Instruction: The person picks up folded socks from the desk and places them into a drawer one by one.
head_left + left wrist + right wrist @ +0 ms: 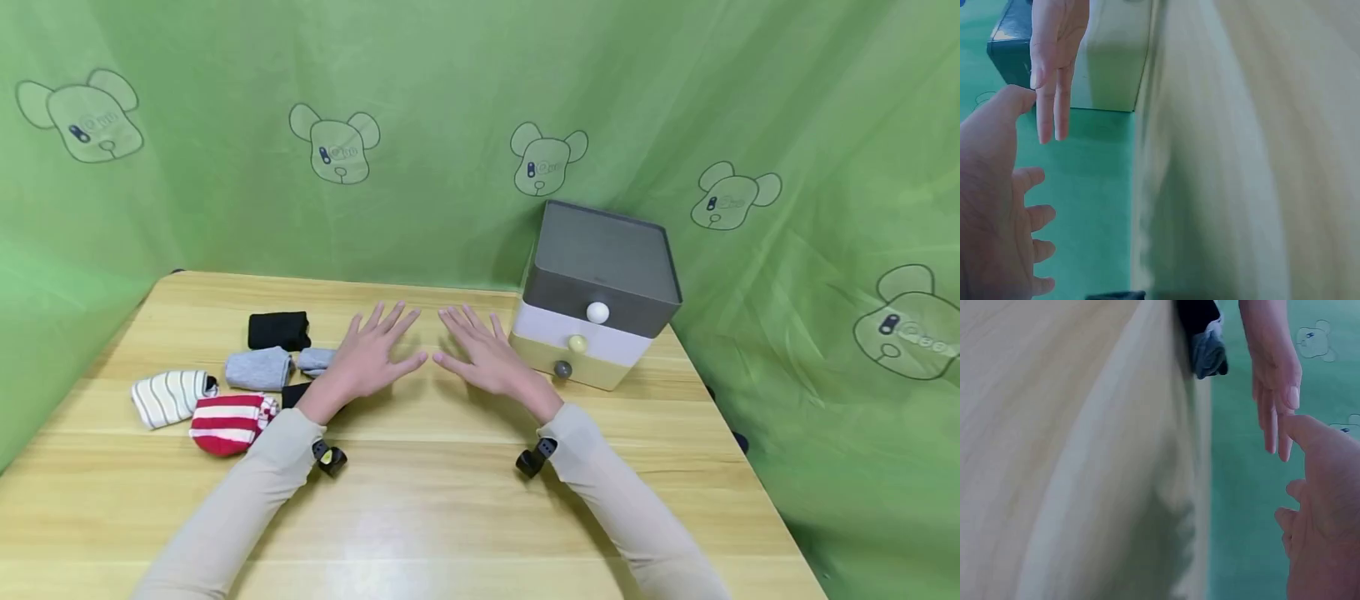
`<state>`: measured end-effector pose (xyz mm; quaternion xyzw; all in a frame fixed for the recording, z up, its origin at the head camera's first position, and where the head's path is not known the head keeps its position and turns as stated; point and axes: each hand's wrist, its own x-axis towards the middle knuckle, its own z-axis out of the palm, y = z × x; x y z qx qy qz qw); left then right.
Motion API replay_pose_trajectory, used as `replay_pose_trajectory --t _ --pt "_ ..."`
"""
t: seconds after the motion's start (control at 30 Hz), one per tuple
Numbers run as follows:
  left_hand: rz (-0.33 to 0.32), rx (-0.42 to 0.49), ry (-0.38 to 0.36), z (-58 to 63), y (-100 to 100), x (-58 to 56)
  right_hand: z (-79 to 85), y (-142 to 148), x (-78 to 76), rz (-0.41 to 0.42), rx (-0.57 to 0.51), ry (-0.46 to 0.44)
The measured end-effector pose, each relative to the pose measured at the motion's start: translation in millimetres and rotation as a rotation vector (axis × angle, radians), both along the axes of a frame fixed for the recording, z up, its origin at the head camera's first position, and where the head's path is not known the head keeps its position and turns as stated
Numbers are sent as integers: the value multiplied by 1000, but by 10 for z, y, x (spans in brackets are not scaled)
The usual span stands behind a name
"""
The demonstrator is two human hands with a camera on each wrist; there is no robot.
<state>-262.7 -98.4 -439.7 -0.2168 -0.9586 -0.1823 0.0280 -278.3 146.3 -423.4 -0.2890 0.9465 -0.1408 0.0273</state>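
Observation:
Both hands hover over the middle of the table with fingers straight and spread, holding nothing. The thumb of my left hand [370,358] points at the thumb of my right hand [486,358], a small gap between them in the head view. Left of my left hand lie several folded, sock-like bundles: a black one [277,331], a grey one [257,368], a white striped one [169,398] and a red-and-white striped one [228,423]. My left hand and forearm partly cover a blue-grey bundle [315,360] and another black bundle [294,395].
A small three-tier drawer box [607,250], dark grey, white and yellow with round knobs, stands at the back right, drawers closed. Green curtains with bear-head prints [442,217] enclose the wooden table [420,517] behind and at both sides.

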Motion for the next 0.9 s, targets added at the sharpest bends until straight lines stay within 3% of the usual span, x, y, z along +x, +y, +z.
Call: replay_pose_trajectory --t 0.1,0.23,0.37,0.67,0.8,0.9 --pt "-7 63 -3 45 35 -25 116 20 10 6 -61 18" --pt "-29 193 -10 150 118 -60 430 105 71 7 -165 60" --pt "-63 398 -18 305 240 -98 792 250 152 5 -286 115" --pt "-106 969 -252 686 708 -203 1377 837 382 -57 -568 165" --pt "-121 1146 -335 832 936 -282 1504 1174 417 -93 -709 217" --pt "-111 1235 -415 913 1101 -338 1542 1425 427 -173 -800 244"
